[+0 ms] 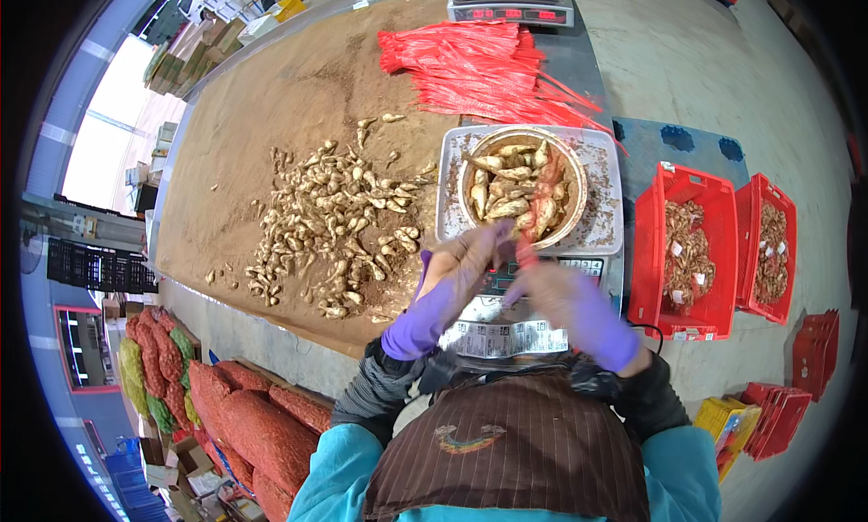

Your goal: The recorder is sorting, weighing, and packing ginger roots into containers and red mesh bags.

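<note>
Both my hands wear purple-cuffed gloves with soiled palms and meet at the near rim of a round tub (463,195). My right hand (566,301), blurred, grips a thin red mesh bag (546,183) that trails over the tub. The fingertips of my left hand (464,261) are close beside the mesh; whether they pinch it is unclear. Pale, tapered bulbs or roots (505,189) lie in the tub, partly behind the mesh. Under it is the white tray (603,217) of a digital scale, its keypad (584,265) partly hidden by my hands.
Left of the scale, loose bulbs (332,223) heap on a soil-covered table (237,135). Red mesh bags (475,71) lie beyond, before another scale (512,12). Printed labels (502,339) lie nearest me. Red crates (685,250) with filled bags stand right; stuffed red sacks (264,420) lie lower left.
</note>
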{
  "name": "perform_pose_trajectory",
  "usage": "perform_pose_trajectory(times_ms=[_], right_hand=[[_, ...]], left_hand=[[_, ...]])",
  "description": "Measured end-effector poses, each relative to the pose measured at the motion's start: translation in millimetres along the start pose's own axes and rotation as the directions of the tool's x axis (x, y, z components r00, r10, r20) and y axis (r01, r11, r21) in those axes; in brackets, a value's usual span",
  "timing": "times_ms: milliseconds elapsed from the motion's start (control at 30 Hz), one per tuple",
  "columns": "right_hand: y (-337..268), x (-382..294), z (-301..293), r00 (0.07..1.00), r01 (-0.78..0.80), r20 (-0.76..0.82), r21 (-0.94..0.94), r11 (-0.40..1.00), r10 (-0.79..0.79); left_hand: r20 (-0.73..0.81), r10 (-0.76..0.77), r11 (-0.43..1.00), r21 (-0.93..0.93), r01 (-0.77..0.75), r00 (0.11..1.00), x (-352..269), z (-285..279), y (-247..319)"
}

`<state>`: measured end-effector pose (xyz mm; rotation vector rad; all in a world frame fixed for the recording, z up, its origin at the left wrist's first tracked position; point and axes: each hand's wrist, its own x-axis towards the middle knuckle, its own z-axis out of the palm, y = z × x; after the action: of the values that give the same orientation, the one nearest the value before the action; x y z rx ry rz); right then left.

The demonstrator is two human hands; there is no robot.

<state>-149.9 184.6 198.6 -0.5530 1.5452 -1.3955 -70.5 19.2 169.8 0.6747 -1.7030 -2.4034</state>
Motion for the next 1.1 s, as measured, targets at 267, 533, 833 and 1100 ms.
perform_pose_trajectory(times_ms=[267, 533, 833, 1100], right_hand=[[89, 39, 50, 0.954, 0.299, 0.118, -0.367, 0.881, -0.275], [62, 69, 53, 0.984, 0.107, -0.174, 0.359, 0.927, -0.046], [57, 69, 70, 0.957, 0.211, -0.259, 0.309, 0.927, -0.132], [73, 35, 55, 0.974, 0.169, -0.127, -0.135, 0.976, -0.186]], left_hand=[[-0.345, 0.093, 0.991, 0.123, -0.054, 0.934, -44, -51, 1], [-0.189, -0.22, 0.931, 0.251, 0.264, 0.957, -81, -54, -40], [-0.514, 0.099, 0.983, -0.081, -0.163, 0.852, -44, -35, -50], [-0.779, 0.289, 0.846, -0.064, -0.53, 0.557, -7, -107, -33]])
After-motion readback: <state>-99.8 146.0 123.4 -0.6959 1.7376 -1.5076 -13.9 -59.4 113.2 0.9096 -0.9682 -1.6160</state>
